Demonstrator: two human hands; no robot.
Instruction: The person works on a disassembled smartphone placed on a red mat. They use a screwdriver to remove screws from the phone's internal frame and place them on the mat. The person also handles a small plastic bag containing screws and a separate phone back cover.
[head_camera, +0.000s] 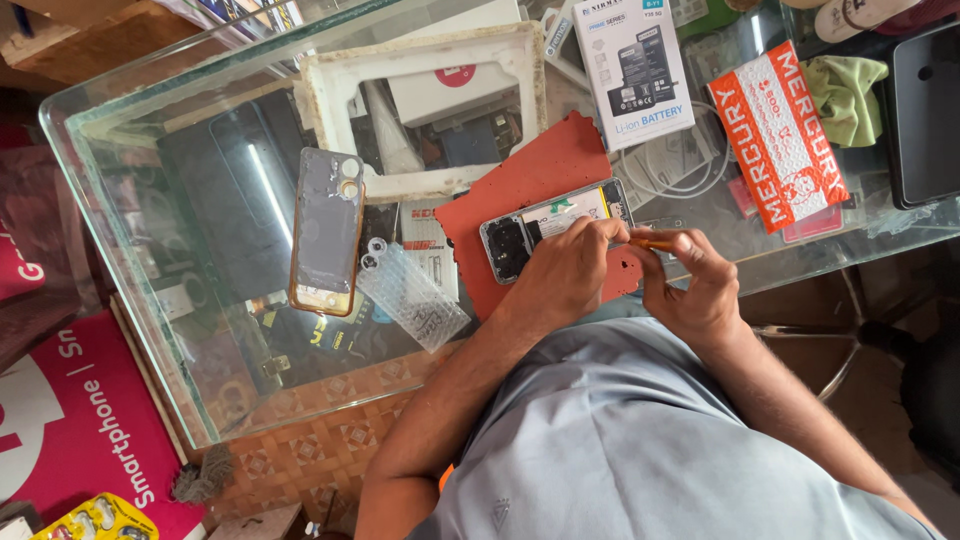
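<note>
My left hand lies curled over the opened phone, fingers pressed on its exposed back, holding it flat on the red mat atop the glass counter. My right hand pinches a thin orange-handled tool, tip at the phone's edge. A clear phone case lies well apart.

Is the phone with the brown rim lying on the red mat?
No, the phone with the brown rim lies on the bare glass table, apart from the red mat.
</note>
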